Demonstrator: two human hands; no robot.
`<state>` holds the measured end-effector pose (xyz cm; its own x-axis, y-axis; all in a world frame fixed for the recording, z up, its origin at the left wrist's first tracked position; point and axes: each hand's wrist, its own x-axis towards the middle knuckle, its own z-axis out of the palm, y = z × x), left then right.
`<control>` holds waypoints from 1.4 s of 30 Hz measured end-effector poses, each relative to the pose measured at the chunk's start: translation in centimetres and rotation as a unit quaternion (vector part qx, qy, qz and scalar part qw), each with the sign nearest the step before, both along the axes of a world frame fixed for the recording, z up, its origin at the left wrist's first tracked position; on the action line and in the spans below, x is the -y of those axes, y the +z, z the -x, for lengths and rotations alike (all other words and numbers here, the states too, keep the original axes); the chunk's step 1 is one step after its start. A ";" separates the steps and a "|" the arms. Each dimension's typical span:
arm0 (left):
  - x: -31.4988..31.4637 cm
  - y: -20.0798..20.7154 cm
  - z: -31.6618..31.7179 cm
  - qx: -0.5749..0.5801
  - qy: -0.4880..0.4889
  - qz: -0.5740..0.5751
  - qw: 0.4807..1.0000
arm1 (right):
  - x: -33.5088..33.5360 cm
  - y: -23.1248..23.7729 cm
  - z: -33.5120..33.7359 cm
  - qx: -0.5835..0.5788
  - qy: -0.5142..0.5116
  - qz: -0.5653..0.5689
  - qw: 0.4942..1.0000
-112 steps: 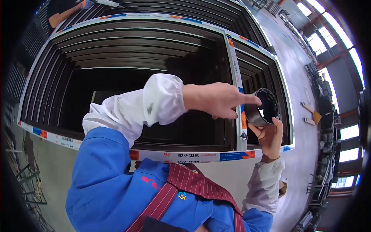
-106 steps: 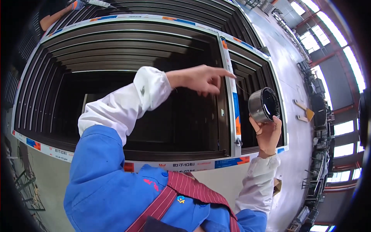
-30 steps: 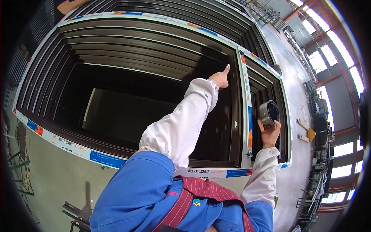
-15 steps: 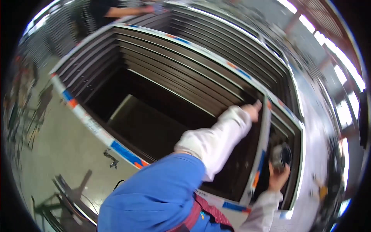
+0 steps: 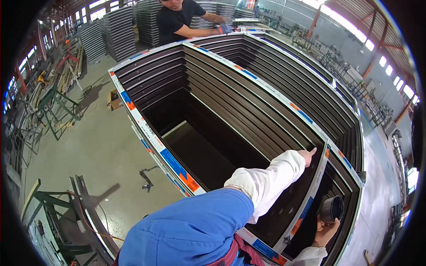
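Observation:
My left hand [image 5: 306, 156] reaches across a stack of dark brown window or door frames [image 5: 253, 117] to the far inner edge, near the crossbar [image 5: 306, 201]. One digit points outward; the other fingers look curled, and anything in them is hidden. Over the narrow compartment right of the crossbar, my right hand [image 5: 327, 231] is closed round a dark, cup-like round container [image 5: 332, 209]. Its open mouth tilts up to the right. White and blue sleeves cover my left arm.
Beyond this stack stands a second frame stack [image 5: 293, 86]. A co-worker in a black shirt [image 5: 184, 20] has gloved hands [image 5: 225, 29] at its far edge. Left are a green metal stand [image 5: 57, 106], a cardboard box [image 5: 114, 100] and a dark clamp-like tool [image 5: 146, 177] on the floor.
The view has turned and steadied, so the frames sit lower and further right and more of the co-worker shows. My left hand remains near the crossbar; my right still holds the container.

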<state>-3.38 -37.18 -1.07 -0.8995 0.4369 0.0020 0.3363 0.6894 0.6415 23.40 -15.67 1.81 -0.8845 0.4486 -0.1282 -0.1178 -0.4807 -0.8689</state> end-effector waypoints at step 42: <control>17.7 6.4 -39.3 -0.151 0.172 -0.262 0.938 | -5.0 0.5 -2.0 -0.031 0.194 0.064 0.978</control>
